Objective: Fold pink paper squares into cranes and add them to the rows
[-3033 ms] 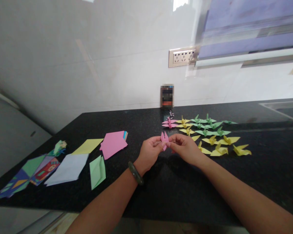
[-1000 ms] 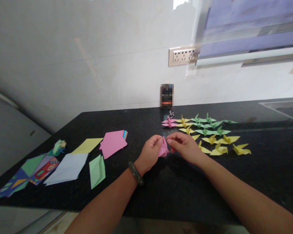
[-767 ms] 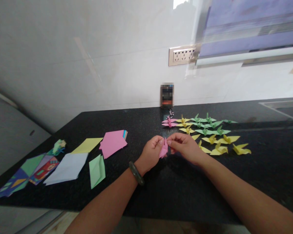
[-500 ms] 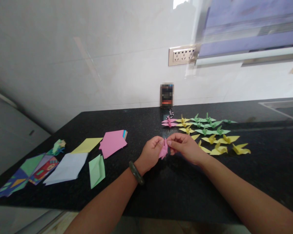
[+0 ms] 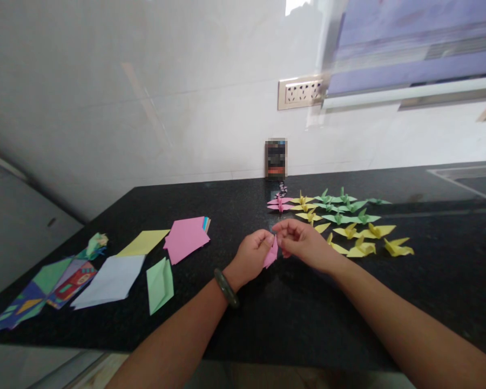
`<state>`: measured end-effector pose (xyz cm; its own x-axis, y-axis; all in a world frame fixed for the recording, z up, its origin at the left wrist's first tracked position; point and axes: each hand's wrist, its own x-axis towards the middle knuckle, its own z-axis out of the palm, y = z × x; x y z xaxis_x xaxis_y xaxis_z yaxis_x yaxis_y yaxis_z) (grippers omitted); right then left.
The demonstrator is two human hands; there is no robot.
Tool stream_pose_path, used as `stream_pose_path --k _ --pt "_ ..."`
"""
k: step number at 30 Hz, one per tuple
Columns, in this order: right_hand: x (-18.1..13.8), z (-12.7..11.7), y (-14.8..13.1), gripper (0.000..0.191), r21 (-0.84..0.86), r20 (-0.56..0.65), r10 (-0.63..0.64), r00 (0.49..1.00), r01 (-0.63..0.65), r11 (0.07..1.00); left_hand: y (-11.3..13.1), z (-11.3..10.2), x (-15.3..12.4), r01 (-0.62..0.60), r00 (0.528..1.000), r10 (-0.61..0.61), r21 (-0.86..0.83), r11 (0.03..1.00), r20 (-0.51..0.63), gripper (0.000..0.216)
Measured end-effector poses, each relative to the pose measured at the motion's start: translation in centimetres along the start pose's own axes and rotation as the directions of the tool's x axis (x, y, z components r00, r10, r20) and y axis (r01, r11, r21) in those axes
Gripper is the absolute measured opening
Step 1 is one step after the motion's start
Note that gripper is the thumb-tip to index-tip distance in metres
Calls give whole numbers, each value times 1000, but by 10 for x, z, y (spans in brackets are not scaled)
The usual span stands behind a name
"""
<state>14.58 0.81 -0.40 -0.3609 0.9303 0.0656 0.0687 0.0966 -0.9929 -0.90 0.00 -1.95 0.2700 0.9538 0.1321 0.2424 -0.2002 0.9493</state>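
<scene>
My left hand point(image 5: 254, 251) pinches a small piece of pink folded paper point(image 5: 271, 255) between thumb and fingers, just above the black counter. At its upper tip, my right hand point(image 5: 302, 240) has thumb and curled fingers closed about the paper's edge; the exact contact is partly hidden. The pink paper is narrow and pointed, held roughly upright. Just beyond my hands lie pink paper cranes point(image 5: 280, 205). Yellow paper cranes point(image 5: 362, 247) and green paper cranes point(image 5: 340, 218) stand in rows to the right, some partly covered by my right hand.
Left on the counter point(image 5: 235, 324) are pink paper sheets point(image 5: 187, 240), a yellow sheet point(image 5: 143, 243), white sheets point(image 5: 111, 281), a folded green paper point(image 5: 160, 286) and a patterned packet point(image 5: 44, 289). A small dark box with a blurred front point(image 5: 276, 159) leans against the wall below a socket point(image 5: 300, 93).
My right fingers have shifted slightly up and curled differently around the tip of the pink paper. My left hand keeps its hold. The view has moved very slightly.
</scene>
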Motion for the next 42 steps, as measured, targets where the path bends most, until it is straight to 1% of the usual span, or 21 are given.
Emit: stream_pose_path --k 2,6,8,10,13,15,17,19,21,23,24,26,30,32,37,42 --pt "0 -1 1 22 -72 15 -47 999 48 996 -1 0 0 1 1000 -2 25 1000 8 27" --pt "1 -4 1 7 -242 26 -80 996 84 967 -1 0 1 23 1000 -24 41 999 21 29" --pt "1 -5 1 5 -269 46 -64 997 74 960 0 0 0 32 999 -33 44 999 24 29" --pt "0 -7 0 5 -291 92 -53 994 78 953 1 0 0 32 999 -34 46 998 30 29" --pt "-2 -10 0 6 -340 167 -90 982 143 929 2 0 -1 21 999 -23 47 999 40 28" --pt "-3 -12 0 3 -377 188 -132 973 195 905 1 0 -1 31 999 -32 26 999 36 26" --pt "-3 -12 0 5 -410 164 -169 972 223 884 0 0 0 63 998 -62 -36 997 14 24" --pt "-2 -12 0 9 -430 108 -209 972 236 871 1 1 1 108 994 -109 -161 981 3 22" --pt "-2 -11 1 10 -431 55 -256 965 255 866 2 1 0 171 985 -167 -332 928 40 23" --pt "-1 -10 1 9 -442 16 -311 950 285 850 5 1 -1 251 968 -227 -471 846 108 28" --pt "-1 -9 1 9 -458 0 -340 940 302 836 6 1 -1 285 958 -253 -510 812 133 30" --pt "-2 -8 0 9 -507 -19 -399 917 335 794 9 0 -3 320 947 -286 -547 774 148 32" --pt "-4 -5 -3 10 -574 15 -473 881 395 718 10 0 -3 297 952 -279 -599 744 125 29" --pt "-5 -4 -5 11 -589 30 -495 868 416 693 8 1 -3 277 958 -256 -640 716 129 28" --pt "-6 0 -5 12 -626 20 -551 834 440 643 5 3 -2 250 967 -204 -724 644 152 23" --pt "-8 2 -5 13 -673 70 -604 794 484 559 5 4 -1 246 967 -209 -752 612 146 22"
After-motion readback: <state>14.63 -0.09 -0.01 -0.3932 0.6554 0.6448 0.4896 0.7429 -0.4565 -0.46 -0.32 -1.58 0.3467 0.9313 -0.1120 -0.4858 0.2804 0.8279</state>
